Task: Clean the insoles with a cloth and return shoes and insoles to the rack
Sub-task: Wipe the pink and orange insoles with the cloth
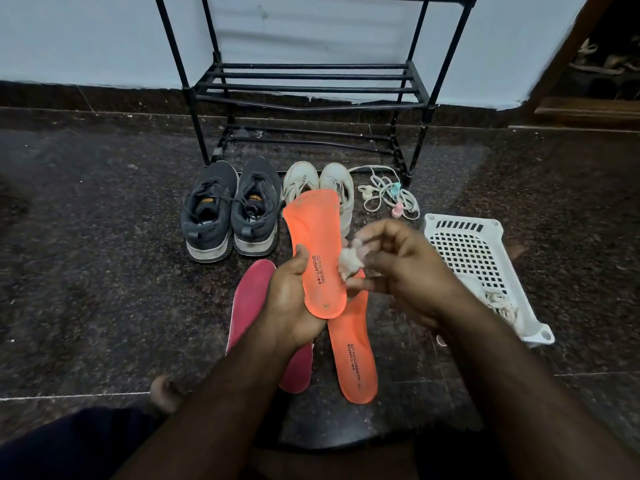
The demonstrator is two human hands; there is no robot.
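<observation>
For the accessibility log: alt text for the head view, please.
A person's left hand holds an orange insole while the right hand pinches a small white cloth at its edge. On the dark floor lie another orange insole, pink insoles, grey shoes, white shoes, a white basket and a black rack.

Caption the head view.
Left hand holds an orange insole; right hand pinches a white cloth beside it.

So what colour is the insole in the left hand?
Orange insole, dark print near its heel; head view.

Dark speckled stone floor [104, 237] meets a pale blue wall [86, 36]; wooden doorframe [588, 109] at upper right.
</observation>
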